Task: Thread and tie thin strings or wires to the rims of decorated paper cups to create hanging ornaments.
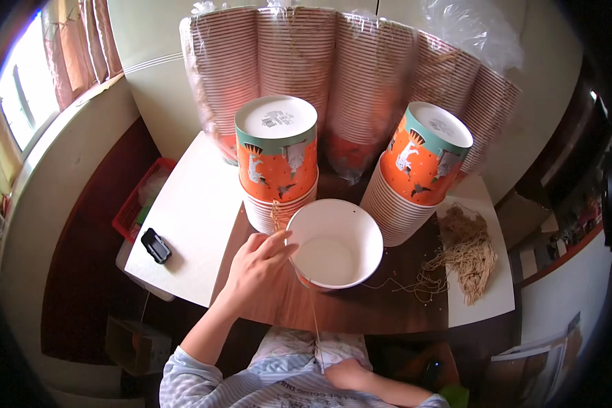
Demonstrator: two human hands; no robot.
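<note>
L hand (257, 264) is at the L rim of the open tub (336, 248), fingers bent & mostly closed, tips over the edge; can't tell if the grip really pinches the rim or just rests on it. Tub is at the near-middle of the table (183, 224), mouth up & tipped a bit twd the wearer, white inside, w/ a bit of orange outer wall showing low on the L.

Thin string (315, 323) runs from the tub's near side down past the table edge to the R hand (347, 374), which is low at the lap, well apart from the L. R fingers mostly hidden, so can't tell how far open that grip is or if it has the string. Some tan strands (276, 212) show just above the L fingers; unclear if held.

Behind the tub: L stack (277, 160) & R stack (425, 155), both of upside-down tubs, orange/teal top one w/ animal figures, white rims below. Further back, tall bagged stacks (296, 64) in clear plastic, side by side.

R side of table: loose pile of twine (470, 262), a few strands trailing twd the tub. L side: small blk case (156, 246); red basket (130, 207) just past the table's L edge.
</note>
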